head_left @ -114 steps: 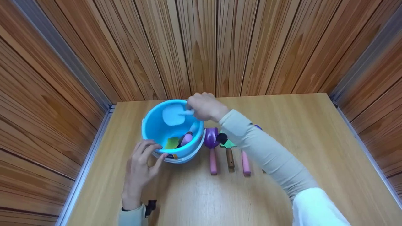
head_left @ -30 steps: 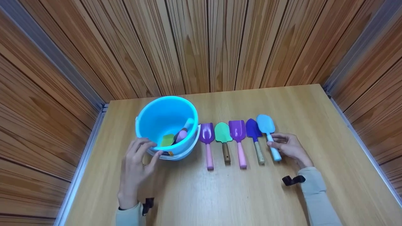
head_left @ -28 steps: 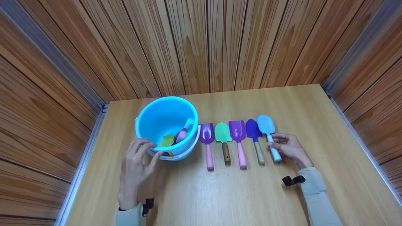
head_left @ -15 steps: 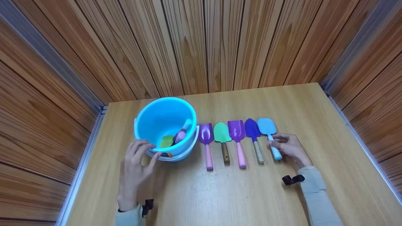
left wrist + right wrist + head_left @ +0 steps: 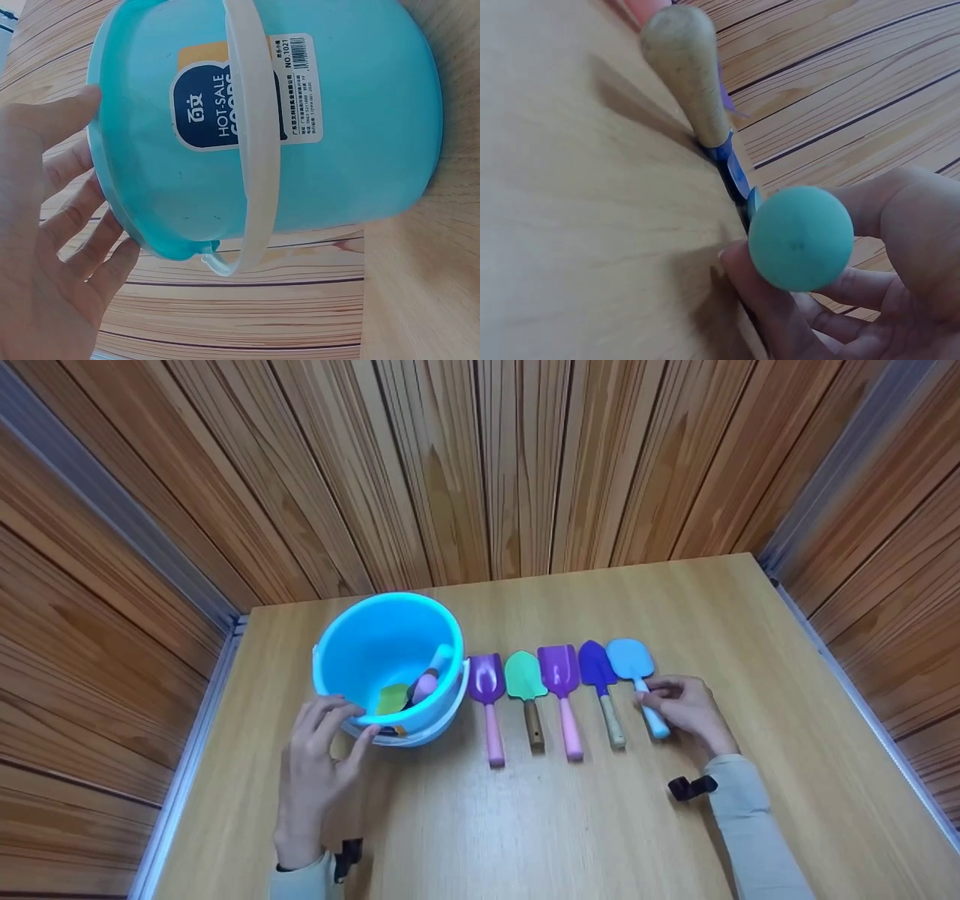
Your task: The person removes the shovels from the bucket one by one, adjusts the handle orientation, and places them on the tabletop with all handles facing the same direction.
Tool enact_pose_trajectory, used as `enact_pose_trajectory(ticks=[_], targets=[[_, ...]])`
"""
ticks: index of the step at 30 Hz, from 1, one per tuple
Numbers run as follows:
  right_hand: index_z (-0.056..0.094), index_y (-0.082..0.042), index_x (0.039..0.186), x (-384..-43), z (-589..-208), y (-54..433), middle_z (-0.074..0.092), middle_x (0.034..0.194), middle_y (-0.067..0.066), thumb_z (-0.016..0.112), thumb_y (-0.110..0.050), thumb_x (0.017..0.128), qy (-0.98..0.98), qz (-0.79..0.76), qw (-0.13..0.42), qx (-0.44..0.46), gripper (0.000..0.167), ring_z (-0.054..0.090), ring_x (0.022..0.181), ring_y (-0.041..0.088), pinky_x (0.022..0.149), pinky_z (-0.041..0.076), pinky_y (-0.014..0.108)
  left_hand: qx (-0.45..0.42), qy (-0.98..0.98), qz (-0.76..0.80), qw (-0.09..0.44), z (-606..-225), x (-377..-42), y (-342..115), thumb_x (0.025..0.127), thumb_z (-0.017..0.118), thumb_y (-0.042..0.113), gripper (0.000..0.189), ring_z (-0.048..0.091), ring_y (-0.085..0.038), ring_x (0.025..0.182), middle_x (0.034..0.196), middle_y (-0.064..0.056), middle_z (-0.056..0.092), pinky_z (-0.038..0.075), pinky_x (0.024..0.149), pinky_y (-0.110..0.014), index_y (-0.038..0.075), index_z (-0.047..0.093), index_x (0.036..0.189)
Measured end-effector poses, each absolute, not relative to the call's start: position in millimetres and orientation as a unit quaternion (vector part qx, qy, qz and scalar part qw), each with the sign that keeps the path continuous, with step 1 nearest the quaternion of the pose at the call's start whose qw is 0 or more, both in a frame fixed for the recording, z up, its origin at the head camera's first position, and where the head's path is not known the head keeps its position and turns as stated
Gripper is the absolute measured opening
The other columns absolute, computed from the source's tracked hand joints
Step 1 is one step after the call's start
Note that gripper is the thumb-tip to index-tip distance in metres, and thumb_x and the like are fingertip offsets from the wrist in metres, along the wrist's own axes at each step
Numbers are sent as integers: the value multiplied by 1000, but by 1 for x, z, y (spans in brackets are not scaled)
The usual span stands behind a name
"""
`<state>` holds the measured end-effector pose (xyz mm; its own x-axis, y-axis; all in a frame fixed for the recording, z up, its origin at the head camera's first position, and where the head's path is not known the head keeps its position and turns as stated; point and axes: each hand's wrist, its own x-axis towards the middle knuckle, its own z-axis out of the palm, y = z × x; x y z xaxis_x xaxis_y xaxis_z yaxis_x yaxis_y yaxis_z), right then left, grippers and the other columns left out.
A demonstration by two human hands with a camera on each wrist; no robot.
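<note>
My left hand [image 5: 319, 757] holds the near-left rim of the blue bucket [image 5: 390, 645], thumb outside and fingertips over the edge. In the left wrist view the bucket's label [image 5: 247, 94] and white handle [image 5: 259, 142] face me. At the right end of a row, my right hand [image 5: 686, 711] pinches the handle of a light-blue toy shovel [image 5: 631, 658]. Its round handle end [image 5: 801, 238] points at the right wrist camera. Just left of it lies a dark-blue trowel [image 5: 598, 664] with a wooden handle [image 5: 682, 67].
Farther left in the row lie a purple shovel [image 5: 559, 667], a green shovel [image 5: 525, 675] with a brown handle, and another purple scoop [image 5: 486, 679] beside the bucket. A yellow-green piece [image 5: 393, 699] and a pink-ended tool [image 5: 424, 687] sit inside the bucket. Wood-panelled walls surround the table [image 5: 480, 825].
The right hand has brought the light-blue shovel out of the bucket to the row's right end. Its blade has turned slightly since. The left hand stays at the rim.
</note>
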<state>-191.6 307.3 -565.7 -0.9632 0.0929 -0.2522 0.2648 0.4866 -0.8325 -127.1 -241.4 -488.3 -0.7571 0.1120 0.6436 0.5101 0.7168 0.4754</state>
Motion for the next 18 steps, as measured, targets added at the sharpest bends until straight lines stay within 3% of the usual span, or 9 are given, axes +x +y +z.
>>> enact_pose_trajectory(ticks=[18], targets=[[71, -2, 125, -190, -566, 308, 63, 99, 5, 80, -36, 98, 889, -442, 85, 87, 45, 57, 89, 18, 68, 49, 23, -184, -874, -330, 306, -489, -130, -242, 86, 92, 20, 31, 63, -15, 121, 121, -1, 73, 47, 110, -13, 13, 79, 113]])
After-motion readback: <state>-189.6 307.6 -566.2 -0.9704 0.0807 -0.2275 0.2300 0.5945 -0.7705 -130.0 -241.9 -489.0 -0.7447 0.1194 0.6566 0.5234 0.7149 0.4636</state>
